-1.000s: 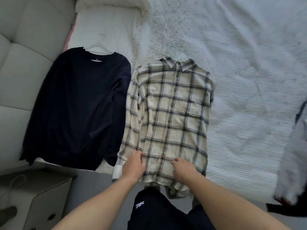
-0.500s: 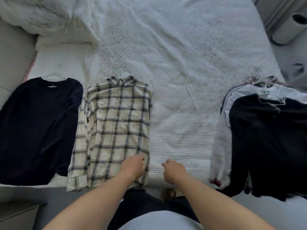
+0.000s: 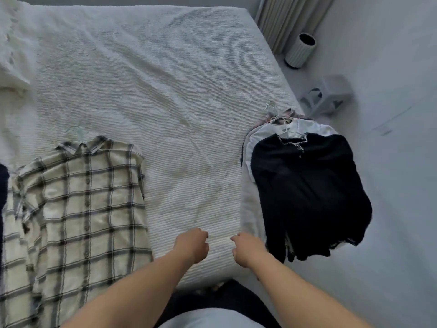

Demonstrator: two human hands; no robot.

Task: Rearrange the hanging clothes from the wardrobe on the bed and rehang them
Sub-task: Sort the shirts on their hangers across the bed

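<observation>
Head view takes in the wide bed with its white ribbed cover (image 3: 146, 86), clothes laid at either side. On the right, a stack of hung garments topped by a black knit top (image 3: 307, 190) sits at the bed's corner, its lower part draped past the edge; it could slide to the floor if tugged carelessly, and the bunched wire hangers (image 3: 277, 117) look ready to tangle. On the left lies a cream plaid button shirt (image 3: 80, 209), flat, its hanger hook poking out above the collar. Both hands hover over bare cover between them: the left hand (image 3: 192, 245) and right hand (image 3: 247, 250) have loosely curled fingers and hold nothing, the right one just beside the stack.
</observation>
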